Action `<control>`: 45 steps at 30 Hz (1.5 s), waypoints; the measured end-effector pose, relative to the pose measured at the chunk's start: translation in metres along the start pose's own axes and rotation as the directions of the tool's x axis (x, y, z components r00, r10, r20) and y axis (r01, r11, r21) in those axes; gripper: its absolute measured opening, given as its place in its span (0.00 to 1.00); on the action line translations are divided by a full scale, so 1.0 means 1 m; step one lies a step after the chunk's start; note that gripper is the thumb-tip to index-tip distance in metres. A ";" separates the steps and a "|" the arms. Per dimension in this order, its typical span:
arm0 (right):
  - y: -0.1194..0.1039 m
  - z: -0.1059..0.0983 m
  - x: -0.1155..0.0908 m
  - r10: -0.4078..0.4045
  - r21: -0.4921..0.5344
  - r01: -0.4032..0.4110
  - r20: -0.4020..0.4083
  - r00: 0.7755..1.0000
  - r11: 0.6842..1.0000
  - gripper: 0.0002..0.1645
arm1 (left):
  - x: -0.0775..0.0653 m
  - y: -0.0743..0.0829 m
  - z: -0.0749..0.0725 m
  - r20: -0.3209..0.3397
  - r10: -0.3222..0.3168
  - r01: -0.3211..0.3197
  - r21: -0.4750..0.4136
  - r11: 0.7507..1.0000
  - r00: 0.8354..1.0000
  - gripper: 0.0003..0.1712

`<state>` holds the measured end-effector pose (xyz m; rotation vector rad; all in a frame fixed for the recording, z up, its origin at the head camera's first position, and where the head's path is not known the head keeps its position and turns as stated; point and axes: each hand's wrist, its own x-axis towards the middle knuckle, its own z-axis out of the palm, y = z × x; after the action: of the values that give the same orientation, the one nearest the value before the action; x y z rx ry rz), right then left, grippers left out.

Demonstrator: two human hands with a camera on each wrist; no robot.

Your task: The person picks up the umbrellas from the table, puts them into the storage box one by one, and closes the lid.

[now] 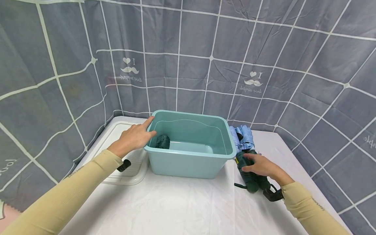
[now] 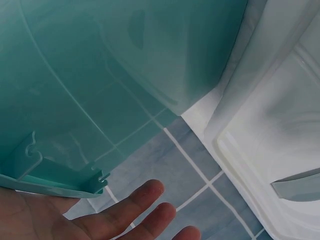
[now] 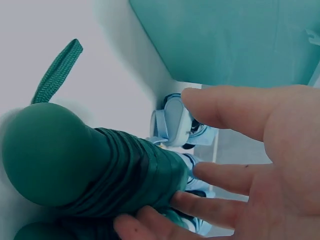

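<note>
A light teal plastic bin point(image 1: 188, 163) stands on the white table, with a dark green bundle point(image 1: 163, 142) inside at its left end. My left hand point(image 1: 135, 135) rests at the bin's left rim, fingers extended; the left wrist view shows several fingers point(image 2: 142, 197) loosely spread outside the wall. To the bin's right lie two dark green folded umbrellas point(image 1: 246, 174), side by side, with rounded handles and wrist straps toward me. Over them is my right hand point(image 1: 259, 166), its fingers spread; in the right wrist view the fingertips lie along the nearer umbrella point(image 3: 135, 170) without curling round it.
Light blue folded umbrellas point(image 1: 242, 138) lie behind the green ones, close against the bin's right side. A white lid point(image 1: 117, 127) lies left of the bin. Grey gridded cloth point(image 1: 194, 75) hangs behind and at both sides of the white tabletop point(image 1: 182, 205).
</note>
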<state>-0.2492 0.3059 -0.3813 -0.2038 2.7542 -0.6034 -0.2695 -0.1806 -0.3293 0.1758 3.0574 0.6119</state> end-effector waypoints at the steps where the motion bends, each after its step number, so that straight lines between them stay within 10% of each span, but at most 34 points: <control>1: 0.000 0.001 0.000 -0.001 0.000 0.001 -0.005 1.000 1.000 0.44 | 0.000 0.000 0.000 0.000 0.000 0.000 0.000 1.000 1.000 0.43; 33: 0.000 0.025 0.001 -0.187 0.025 0.198 -0.230 0.955 0.980 0.40 | -0.001 0.000 0.001 0.003 -0.002 0.003 -0.011 1.000 1.000 0.44; 45: 0.003 0.034 0.009 -0.028 0.000 0.029 -0.246 0.969 1.000 0.54 | -0.002 0.000 0.000 0.006 -0.002 0.002 -0.015 1.000 1.000 0.44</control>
<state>-0.2468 0.2940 -0.4140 -0.1784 2.9934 -0.6824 -0.2677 -0.1804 -0.3290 0.1744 3.0457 0.6330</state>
